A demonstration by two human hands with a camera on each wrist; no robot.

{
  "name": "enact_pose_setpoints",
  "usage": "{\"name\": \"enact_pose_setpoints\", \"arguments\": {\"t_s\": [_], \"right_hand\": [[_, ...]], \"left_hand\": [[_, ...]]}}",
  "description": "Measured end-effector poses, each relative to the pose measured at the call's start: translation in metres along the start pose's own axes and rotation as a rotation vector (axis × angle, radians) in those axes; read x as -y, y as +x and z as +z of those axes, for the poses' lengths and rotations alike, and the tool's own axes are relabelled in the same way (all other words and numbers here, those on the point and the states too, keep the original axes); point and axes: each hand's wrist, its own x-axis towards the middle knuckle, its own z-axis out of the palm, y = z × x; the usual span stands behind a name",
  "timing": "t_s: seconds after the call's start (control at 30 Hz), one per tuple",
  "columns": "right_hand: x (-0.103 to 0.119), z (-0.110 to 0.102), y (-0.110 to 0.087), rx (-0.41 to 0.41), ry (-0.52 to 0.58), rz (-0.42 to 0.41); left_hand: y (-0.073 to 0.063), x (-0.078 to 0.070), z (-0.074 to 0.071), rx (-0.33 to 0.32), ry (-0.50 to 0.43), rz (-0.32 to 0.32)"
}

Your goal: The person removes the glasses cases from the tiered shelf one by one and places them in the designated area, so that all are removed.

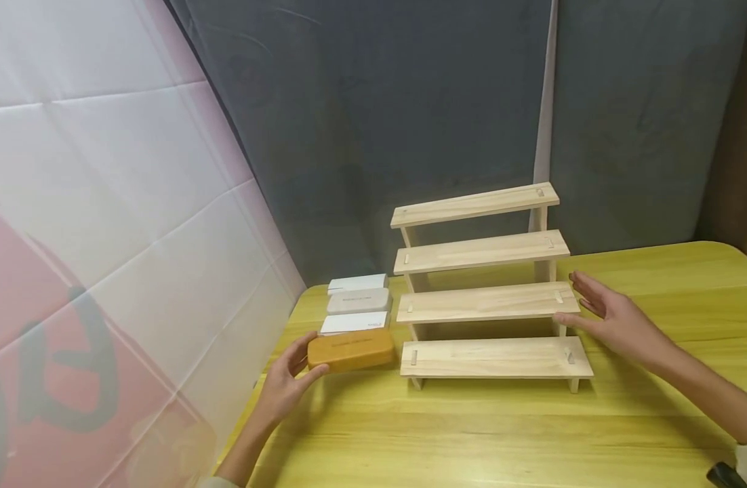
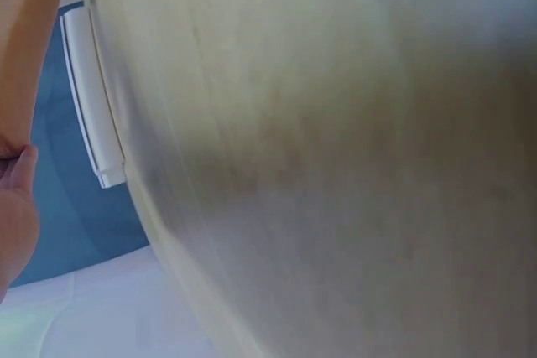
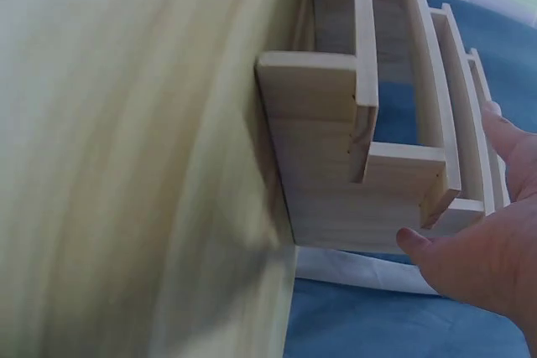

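Observation:
My left hand (image 1: 285, 379) grips the near left end of an orange, flat case (image 1: 352, 350) with rounded corners, its thumb at the front edge. Small, unreadable lettering runs along the case's top. This case is held tilted, just in front of a row of white and pale grey boxes. On the right, my right hand (image 1: 620, 324) is beside a stepped wooden stand (image 1: 489, 303), fingers extended and thumb apart. In the head view its thumb overlaps the end of a lower tier. The right wrist view shows the same hand (image 3: 495, 232) along the stand's side (image 3: 315, 157), gripping nothing.
Behind the orange case lie a white box (image 1: 355, 322), a pale grey case (image 1: 358, 300) and another white box (image 1: 358, 282). A patterned pale cloth (image 1: 135, 203) borders the yellow wooden table (image 1: 447, 434) at left. Dark grey cloth (image 1: 373, 122) hangs behind.

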Motion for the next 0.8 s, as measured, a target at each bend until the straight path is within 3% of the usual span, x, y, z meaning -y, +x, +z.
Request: {"name": "enact_pose_setpoints", "arguments": {"t_s": [0.33, 0.5, 0.8], "right_hand": [[-0.004, 0.01, -0.018, 0.052, 0.029, 0.023], [-0.007, 0.017, -0.024, 0.069, 0.005, 0.013], [-0.013, 0.031, -0.036, 0.075, -0.061, -0.047]], "left_hand": [[0.011, 0.007, -0.005, 0.042, 0.024, 0.012], [0.018, 0.015, -0.009, 0.074, -0.012, -0.008], [0.022, 0.019, -0.006, 0.045, 0.051, -0.03]]}}
